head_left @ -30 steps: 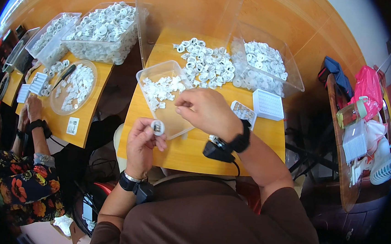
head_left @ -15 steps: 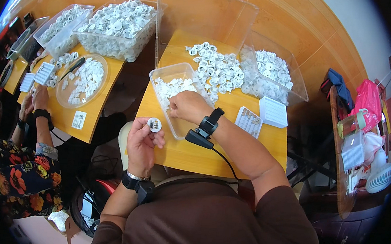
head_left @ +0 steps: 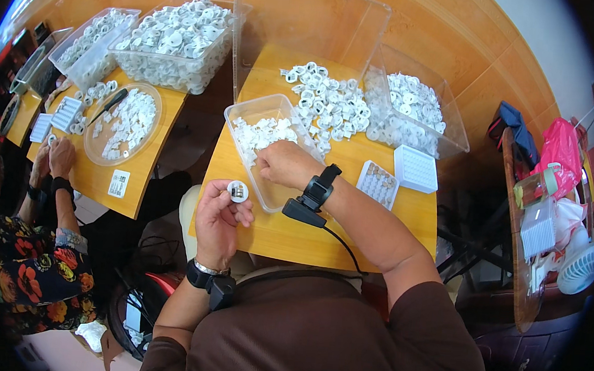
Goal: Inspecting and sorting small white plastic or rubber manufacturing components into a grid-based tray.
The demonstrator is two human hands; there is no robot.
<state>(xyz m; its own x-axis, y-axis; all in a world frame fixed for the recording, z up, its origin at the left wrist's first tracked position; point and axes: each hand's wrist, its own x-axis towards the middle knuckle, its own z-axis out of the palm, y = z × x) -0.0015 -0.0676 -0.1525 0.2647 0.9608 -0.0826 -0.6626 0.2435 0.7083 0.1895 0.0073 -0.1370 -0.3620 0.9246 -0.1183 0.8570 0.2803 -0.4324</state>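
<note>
Between the thumb and fingers of my left hand is a round white plastic part with metal pieces in its middle. The hand hovers near the table's front edge, left of a clear plastic box. My right hand reaches down into that box, fingers curled together beside a heap of small white plastic pieces. Its fingertips are partly hidden, so what they pinch cannot be made out. Behind the box lies a loose pile of white ring-shaped parts.
Right of my forearm are a white compartment tray and a white slotted block. A clear bin of white parts stands behind them. To the left, a co-worker's hands work at another table near a round tray and a screwdriver.
My hands keep almost the same pose; the round white part shows at a slightly different angle. The co-worker's hands have come closer together.
</note>
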